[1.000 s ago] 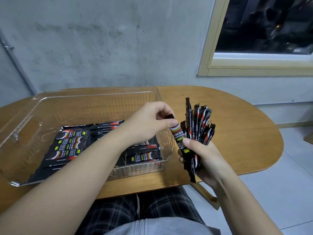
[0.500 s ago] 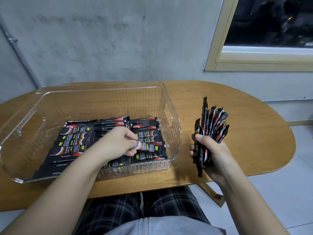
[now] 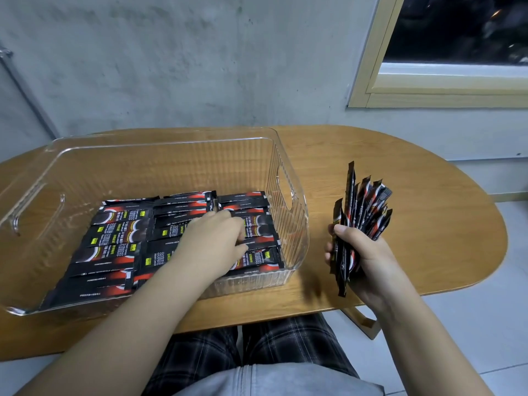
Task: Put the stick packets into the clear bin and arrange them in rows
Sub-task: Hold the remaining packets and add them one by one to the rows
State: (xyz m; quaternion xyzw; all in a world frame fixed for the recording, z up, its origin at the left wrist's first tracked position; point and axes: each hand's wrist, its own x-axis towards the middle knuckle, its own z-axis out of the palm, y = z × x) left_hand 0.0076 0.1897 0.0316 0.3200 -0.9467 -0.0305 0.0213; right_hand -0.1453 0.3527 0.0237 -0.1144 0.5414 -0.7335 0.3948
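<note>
Three rows laid in clear bin [image 3: 288, 195]; left hand [image 3: 213, 241] pressing packets [image 3: 257, 260], grip unclear; right hand [image 3: 361, 252] clutching fanned bundle [image 3: 363, 207]; risk: slippage.

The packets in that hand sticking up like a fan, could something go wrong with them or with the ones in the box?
The right hand grips the bunch of packets only near the bottom, and their tops splay apart, so some might slip out onto the table. The left hand rests on the packets in the clear bin; its fingers could nudge the rows of packets crooked.
</note>
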